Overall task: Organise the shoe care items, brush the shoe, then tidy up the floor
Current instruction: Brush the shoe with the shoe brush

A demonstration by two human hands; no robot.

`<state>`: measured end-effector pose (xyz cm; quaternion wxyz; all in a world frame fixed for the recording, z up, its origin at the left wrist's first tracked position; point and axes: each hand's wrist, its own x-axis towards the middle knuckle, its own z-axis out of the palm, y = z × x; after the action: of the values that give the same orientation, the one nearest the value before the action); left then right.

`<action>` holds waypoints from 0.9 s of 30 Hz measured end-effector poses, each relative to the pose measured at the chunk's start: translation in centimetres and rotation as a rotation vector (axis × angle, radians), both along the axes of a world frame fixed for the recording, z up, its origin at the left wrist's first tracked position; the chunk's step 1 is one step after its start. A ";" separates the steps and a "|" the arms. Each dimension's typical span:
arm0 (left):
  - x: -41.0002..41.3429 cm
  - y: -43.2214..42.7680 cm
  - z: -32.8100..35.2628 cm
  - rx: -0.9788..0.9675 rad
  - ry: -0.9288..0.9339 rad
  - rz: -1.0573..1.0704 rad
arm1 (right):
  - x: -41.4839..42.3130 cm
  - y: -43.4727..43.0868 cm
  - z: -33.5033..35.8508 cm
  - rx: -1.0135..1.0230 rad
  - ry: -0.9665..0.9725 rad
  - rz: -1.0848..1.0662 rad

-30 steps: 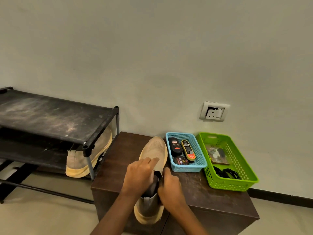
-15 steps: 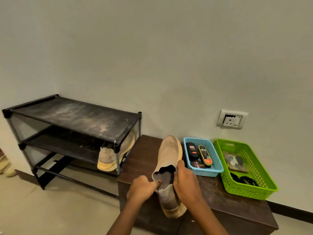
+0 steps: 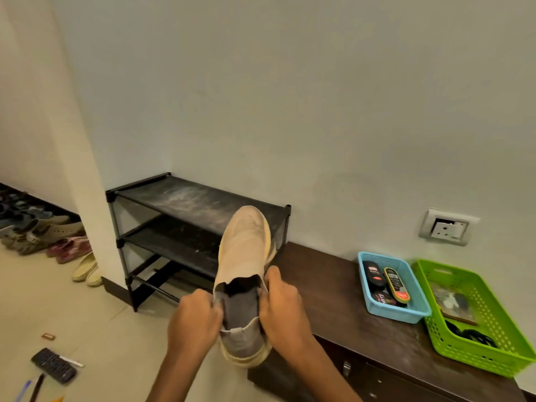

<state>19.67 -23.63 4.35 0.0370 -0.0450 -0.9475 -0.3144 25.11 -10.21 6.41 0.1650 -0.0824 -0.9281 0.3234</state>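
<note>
Head view: beige shoe [image 3: 245, 250] held in the air off the counter's [image 3: 333, 300] left end, toe toward the shoe rack [image 3: 200, 203]; left hand [image 3: 193, 322] and right hand [image 3: 285, 313] each have fingers clamped on one side of its collar. Likely a shelving move: level the sole, enter toe-first, release only once it sits flat.
</note>
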 end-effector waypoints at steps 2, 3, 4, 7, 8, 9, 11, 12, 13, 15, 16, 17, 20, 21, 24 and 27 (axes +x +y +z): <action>-1.6 -2.5 0.1 -0.025 0.001 0.055 | -2.0 -2.1 -0.8 -0.100 -0.011 0.030; -2.6 -3.7 -0.2 -0.051 -0.024 0.076 | -3.2 -3.2 -1.4 -0.131 -0.020 0.041; -3.6 -4.7 -0.6 -0.081 -0.060 0.090 | -4.3 -4.0 -2.1 -0.154 -0.039 0.047; -6.9 -6.7 -2.0 -0.158 -0.158 0.100 | -7.7 -5.8 -4.1 -0.258 -0.135 0.060; -8.1 -7.1 -2.6 -0.184 -0.180 0.091 | -8.9 -6.3 -4.9 -0.271 -0.173 0.054; -9.3 -7.4 -3.1 -0.213 -0.194 0.081 | -10.1 -6.6 -5.7 -0.272 -0.202 0.045; -12.0 -7.5 -4.2 -0.233 -0.198 0.061 | -12.4 -6.9 -6.8 -0.289 -0.245 0.022; -13.3 -7.4 -4.7 -0.224 -0.199 0.051 | -13.5 -6.8 -7.2 -0.301 -0.254 0.007; -14.7 -7.1 -5.2 -0.213 -0.197 0.042 | -14.7 -6.7 -7.8 -0.300 -0.259 -0.013; -17.2 -6.4 -5.9 -0.183 -0.175 0.044 | -17.0 -6.3 -8.8 -0.297 -0.262 -0.060; -18.4 -5.9 -6.2 -0.164 -0.160 0.056 | -18.0 -6.2 -9.2 -0.305 -0.260 -0.079; -19.4 -5.3 -6.4 -0.142 -0.147 0.070 | -18.9 -6.0 -9.7 -0.312 -0.249 -0.099; -22.3 -3.7 -7.5 -0.077 -0.130 0.124 | -20.7 -5.5 -10.4 -0.279 -0.198 -0.136; -23.0 -3.3 -8.0 -0.069 -0.128 0.142 | -21.1 -5.3 -10.6 -0.278 -0.163 -0.135; -25.0 -2.2 -9.5 -0.029 -0.116 0.177 | -21.3 -5.5 -11.2 -0.322 -0.100 -0.046; -26.6 -0.8 -10.6 0.034 -0.099 0.180 | -20.8 -5.4 -12.2 -0.336 -0.099 0.069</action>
<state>-6.94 -24.47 -6.25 0.0190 0.0567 -0.9429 -0.3277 4.31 -15.60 -5.75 0.0918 -0.0925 -0.8704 0.4748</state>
